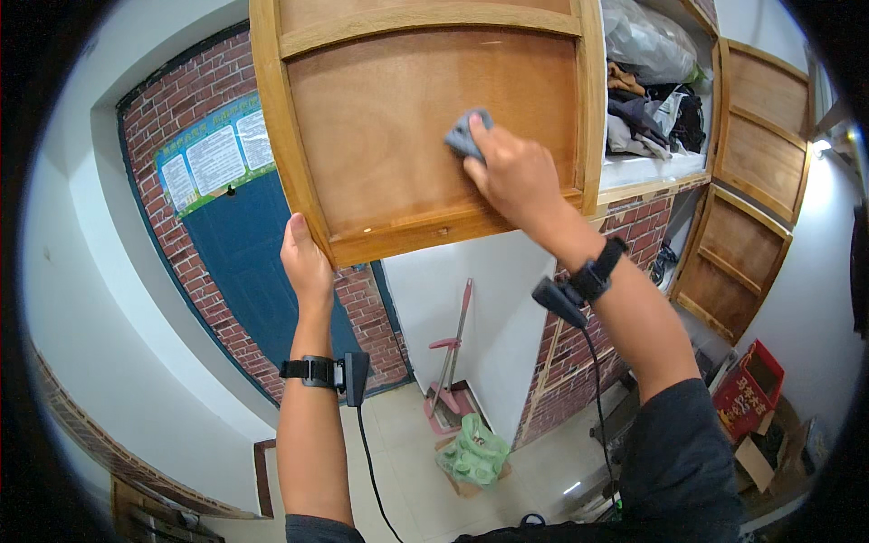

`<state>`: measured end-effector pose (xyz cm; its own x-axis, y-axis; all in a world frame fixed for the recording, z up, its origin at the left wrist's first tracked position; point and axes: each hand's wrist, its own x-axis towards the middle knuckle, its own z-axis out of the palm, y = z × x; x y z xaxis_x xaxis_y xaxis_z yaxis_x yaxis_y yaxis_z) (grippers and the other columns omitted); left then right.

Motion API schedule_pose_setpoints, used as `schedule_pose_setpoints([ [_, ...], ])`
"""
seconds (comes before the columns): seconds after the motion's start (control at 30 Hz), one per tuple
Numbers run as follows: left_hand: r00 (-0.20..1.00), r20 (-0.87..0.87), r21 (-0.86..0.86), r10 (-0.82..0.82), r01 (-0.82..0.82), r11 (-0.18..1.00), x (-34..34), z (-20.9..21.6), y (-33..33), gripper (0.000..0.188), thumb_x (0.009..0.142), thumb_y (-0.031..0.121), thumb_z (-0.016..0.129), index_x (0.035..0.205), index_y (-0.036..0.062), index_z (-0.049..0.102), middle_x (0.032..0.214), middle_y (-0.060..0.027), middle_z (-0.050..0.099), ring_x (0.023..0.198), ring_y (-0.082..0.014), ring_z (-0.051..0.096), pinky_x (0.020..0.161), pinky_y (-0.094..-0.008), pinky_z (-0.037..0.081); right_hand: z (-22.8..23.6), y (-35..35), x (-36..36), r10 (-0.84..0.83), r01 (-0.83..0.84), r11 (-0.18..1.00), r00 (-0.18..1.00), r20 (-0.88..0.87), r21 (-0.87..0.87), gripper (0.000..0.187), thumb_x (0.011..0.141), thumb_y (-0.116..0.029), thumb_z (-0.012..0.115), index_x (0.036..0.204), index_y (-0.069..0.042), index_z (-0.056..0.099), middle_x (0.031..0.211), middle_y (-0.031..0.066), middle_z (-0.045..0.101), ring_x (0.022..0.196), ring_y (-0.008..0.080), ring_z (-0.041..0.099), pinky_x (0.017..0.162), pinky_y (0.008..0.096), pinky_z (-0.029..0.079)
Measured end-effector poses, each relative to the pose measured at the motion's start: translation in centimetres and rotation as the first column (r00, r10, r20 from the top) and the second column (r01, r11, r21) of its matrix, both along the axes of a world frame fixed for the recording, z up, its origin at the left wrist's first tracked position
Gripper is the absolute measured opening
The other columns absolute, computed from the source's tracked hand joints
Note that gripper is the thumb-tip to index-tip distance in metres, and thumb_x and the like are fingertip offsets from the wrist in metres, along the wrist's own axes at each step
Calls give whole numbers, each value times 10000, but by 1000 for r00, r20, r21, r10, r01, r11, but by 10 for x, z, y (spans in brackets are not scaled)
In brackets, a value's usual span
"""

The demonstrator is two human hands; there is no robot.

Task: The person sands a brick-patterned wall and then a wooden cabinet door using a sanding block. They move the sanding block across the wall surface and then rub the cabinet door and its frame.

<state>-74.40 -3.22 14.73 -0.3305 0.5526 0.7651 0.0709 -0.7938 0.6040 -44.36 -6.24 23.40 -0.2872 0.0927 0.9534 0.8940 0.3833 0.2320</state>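
A wooden cabinet door (380, 136) with a raised frame hangs open in front of me, its inner panel facing me. My left hand (306, 261) grips the lower left corner of its frame, thumb on the near face and the other fingers hidden behind. My right hand (516, 172) presses a bunched grey cloth (468, 134) against the right half of the panel. Each wrist wears a black strap with a small device and a cable.
Right of the door, an open cupboard shelf (652, 170) holds clothes and a plastic bag (647, 41). More wooden doors (765, 127) stand open beyond. Below are a pink dustpan (444, 412), a green plastic bag (474, 452) and a red box (749, 389). A blue door (244, 262) is at left.
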Motion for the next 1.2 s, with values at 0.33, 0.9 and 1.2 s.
schedule_pose_setpoints([
  [0.33,996,17,-9,92,-92,996,7,4,-4,624,1090,530,383,1136,-41,631,1030,-84,673,939,-145,597,860,-309,476,-16,-29,3,152,-179,888,984,-96,-424,306,823,-173,687,1090,-36,744,890,205,722,789,390,700,720,449,567],
  [0.9,994,-27,41,110,-109,993,4,2,1,632,1091,544,364,1093,-32,625,993,-82,663,917,-155,591,858,-312,469,87,35,-17,109,-88,957,992,-63,276,436,848,-294,750,1237,-114,666,986,106,719,813,348,721,687,460,600],
  [1.2,992,-16,24,122,-122,992,4,2,0,649,1083,561,369,1114,-35,622,1015,-85,664,934,-153,592,860,-309,471,80,30,-18,148,-131,964,987,-61,233,476,859,-283,733,1275,-68,648,999,141,723,851,353,716,718,481,588],
])
